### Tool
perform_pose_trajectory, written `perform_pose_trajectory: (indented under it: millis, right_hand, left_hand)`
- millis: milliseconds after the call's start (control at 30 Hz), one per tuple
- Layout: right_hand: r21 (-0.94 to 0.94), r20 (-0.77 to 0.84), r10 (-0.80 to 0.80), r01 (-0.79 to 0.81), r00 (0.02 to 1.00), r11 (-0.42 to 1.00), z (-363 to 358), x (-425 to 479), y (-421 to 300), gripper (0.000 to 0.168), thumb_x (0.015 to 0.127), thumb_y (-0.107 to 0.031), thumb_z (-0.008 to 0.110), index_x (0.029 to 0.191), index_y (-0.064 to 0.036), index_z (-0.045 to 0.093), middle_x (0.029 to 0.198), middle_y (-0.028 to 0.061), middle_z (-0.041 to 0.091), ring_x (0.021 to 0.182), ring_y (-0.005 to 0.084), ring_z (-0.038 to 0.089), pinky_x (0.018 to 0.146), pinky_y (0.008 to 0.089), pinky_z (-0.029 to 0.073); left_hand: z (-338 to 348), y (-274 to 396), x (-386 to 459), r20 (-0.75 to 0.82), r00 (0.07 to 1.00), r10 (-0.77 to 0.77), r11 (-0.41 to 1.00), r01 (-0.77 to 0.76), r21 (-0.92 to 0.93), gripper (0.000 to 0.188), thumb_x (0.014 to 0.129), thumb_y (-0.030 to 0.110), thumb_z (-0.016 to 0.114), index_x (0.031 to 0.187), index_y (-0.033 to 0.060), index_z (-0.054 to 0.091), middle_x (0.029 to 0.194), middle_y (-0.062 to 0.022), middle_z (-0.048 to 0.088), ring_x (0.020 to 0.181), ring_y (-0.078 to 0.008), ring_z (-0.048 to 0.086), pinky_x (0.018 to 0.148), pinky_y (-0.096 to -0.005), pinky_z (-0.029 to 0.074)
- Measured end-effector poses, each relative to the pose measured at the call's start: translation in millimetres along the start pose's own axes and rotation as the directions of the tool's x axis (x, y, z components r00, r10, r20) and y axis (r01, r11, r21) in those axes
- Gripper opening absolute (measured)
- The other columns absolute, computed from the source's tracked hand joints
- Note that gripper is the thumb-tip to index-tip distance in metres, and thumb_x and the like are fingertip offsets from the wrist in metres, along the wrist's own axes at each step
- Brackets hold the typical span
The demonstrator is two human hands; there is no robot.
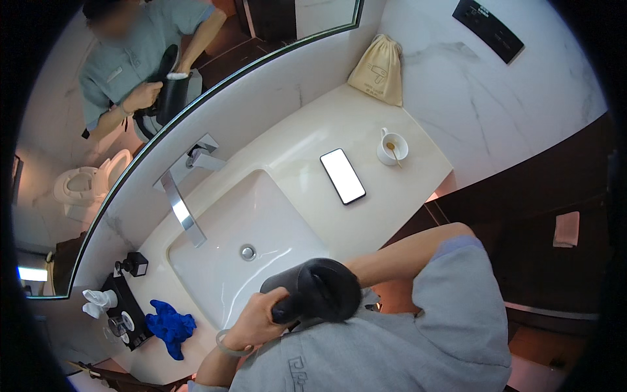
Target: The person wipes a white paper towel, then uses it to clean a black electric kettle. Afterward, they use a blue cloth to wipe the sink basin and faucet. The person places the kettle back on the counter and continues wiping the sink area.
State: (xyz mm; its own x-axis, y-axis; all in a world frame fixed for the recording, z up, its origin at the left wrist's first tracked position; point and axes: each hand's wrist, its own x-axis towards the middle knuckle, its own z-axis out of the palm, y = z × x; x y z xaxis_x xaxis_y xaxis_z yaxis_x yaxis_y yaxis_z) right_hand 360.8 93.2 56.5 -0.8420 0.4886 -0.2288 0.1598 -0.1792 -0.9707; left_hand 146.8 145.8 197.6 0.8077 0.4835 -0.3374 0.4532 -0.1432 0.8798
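Note:
My left hand (255, 318) grips the handle of a black electric kettle (284, 280), which I hold over the near edge of the white sink (289, 220). The raised round lid (340, 289) faces up at me and covers the kettle's mouth from above. Behind it runs my right forearm (387, 262), the hand itself hidden in the direct view. In the mirror (259, 51), that hand reaches into the kettle's mouth, with white cloth or paper (177, 76) showing at the rim. What its fingers do inside is hidden.
A chrome faucet (183, 210) juts over the sink. On the counter lie a lit phone (343, 176), a white cup (399, 144) with a spoon, a drawstring bag (379, 71) and a blue cloth (170, 328). A black tissue box (125, 304) stands left, beside glasses (116, 326).

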Motion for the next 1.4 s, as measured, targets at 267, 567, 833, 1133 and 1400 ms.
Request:
perform_pose_trajectory:
  millis: [267,567,833,1133,1400]
  right_hand:
    - [0.259,-0.042,-0.021,0.031,0.999,0.965,25,3,17,0.033,0.084,-0.017,0.065,0.114,-0.005,0.061,0.11,0.0155,0.063,0.103,0.0291,0.058,0.092,0.0394,0.045]
    - [-0.397,-0.288,-0.298,0.17,0.91,0.902,-9,-28,-60,0.031,0.085,-0.016,0.064,0.113,-0.003,0.06,0.106,0.0148,0.065,0.1,0.028,0.06,0.089,0.0383,0.047]
    - [0.427,-0.026,0.11,-0.088,0.994,0.9,33,-7,18,0.021,0.091,-0.017,0.059,0.104,-0.002,0.063,0.096,0.0077,0.064,0.088,0.0173,0.059,0.081,0.0323,0.049]
    - [0.583,-0.265,0.173,0.015,0.949,0.812,28,38,-17,0.027,0.094,-0.021,0.055,0.113,-0.002,0.061,0.104,0.0057,0.062,0.092,0.0145,0.057,0.082,0.0295,0.048]
    - [0.38,-0.643,0.136,0.159,0.754,0.911,-3,31,-53,0.037,0.099,-0.029,0.049,0.12,0.001,0.056,0.11,0.0112,0.061,0.097,0.0179,0.056,0.088,0.0316,0.045]
  left_hand:
    - [23,-5,1,-0.044,0.999,0.026,0.992,-0.021,0.123,0.021,0.068,0.002,0.067,0.085,0.0021,0.054,0.068,-0.0227,0.057,0.067,-0.0424,0.058,0.057,-0.0434,0.045]
    - [6,-13,-6,-0.08,0.996,-0.028,0.999,0.025,-0.034,0.021,0.072,0.007,0.074,0.08,0.0021,0.056,0.061,-0.0165,0.05,0.053,-0.0296,0.048,0.053,-0.0325,0.043]
    - [21,-12,6,0.053,0.997,0.061,0.995,-0.065,0.077,0.023,0.069,0.005,0.073,0.081,0.001,0.053,0.067,-0.0208,0.055,0.061,-0.0413,0.052,0.055,-0.0364,0.044]
    - [49,-24,-10,-0.038,0.971,0.234,0.921,-0.209,0.329,0.024,0.066,0.004,0.067,0.083,0.0039,0.05,0.063,-0.015,0.055,0.062,-0.0352,0.059,0.055,-0.0422,0.045]
    - [37,-58,-8,-0.334,0.907,0.259,0.883,-0.082,0.461,0.05,0.065,0.027,0.084,0.098,0.0032,0.055,0.078,-0.0108,0.057,0.077,-0.031,0.057,0.093,-0.047,0.038]
